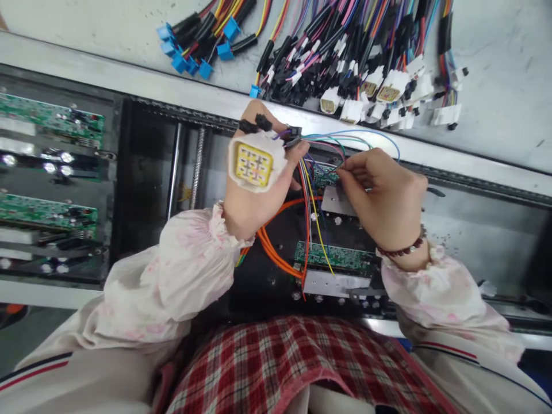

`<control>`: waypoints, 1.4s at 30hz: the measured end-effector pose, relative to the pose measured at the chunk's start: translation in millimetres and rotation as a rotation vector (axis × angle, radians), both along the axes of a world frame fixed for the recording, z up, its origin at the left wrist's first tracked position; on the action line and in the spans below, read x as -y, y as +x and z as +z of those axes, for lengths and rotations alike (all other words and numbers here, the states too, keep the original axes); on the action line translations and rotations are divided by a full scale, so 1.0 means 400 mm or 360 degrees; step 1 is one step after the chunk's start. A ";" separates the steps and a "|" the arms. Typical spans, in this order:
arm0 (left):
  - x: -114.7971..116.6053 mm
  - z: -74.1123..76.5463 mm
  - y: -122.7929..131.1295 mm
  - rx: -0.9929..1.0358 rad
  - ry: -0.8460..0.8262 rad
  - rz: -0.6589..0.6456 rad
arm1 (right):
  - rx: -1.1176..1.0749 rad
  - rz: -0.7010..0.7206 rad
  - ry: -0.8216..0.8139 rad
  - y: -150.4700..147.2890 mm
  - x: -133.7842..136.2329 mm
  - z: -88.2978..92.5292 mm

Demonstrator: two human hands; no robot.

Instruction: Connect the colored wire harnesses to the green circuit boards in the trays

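A wire harness is gripped in my left hand (259,201), near its black sleeve. Its white connector (254,164) with a yellow insert faces up over the wrist, and small black plugs (255,124) stick out beside it. Loose thin wires (308,190) in red, white, yellow and blue hang from the harness. To the right, my right hand (379,195) pinches thin wires, one of them green, between thumb and fingertips. Below both hands lie green circuit boards (332,257) with metal blocks, and thick orange wires (273,253) curve beside them.
Many harnesses with white connectors (390,86) and blue plugs (179,60) lie on the pale bench (504,75) beyond the metal rail (129,77). At the left sits another black tray with circuit boards (52,210). A threaded rod (197,167) crosses between the trays.
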State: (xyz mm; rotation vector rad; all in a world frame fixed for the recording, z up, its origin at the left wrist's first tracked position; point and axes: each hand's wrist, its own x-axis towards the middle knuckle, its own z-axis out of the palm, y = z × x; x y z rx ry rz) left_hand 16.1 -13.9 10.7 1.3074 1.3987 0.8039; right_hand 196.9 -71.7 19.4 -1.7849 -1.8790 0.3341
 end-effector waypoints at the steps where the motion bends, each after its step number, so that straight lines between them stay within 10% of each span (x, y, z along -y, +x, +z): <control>1: 0.000 0.004 0.001 0.0008 0.0016 -0.0012 | -0.0002 -0.0004 0.0012 0.000 0.001 0.001; 16: -0.001 0.005 -0.004 0.0095 0.0146 -0.0019 | 0.0321 0.0070 -0.0022 -0.007 0.026 0.038; 42: -0.010 0.025 -0.003 -0.0016 0.0148 -0.0046 | -0.0141 0.0121 -0.0090 -0.010 -0.026 0.008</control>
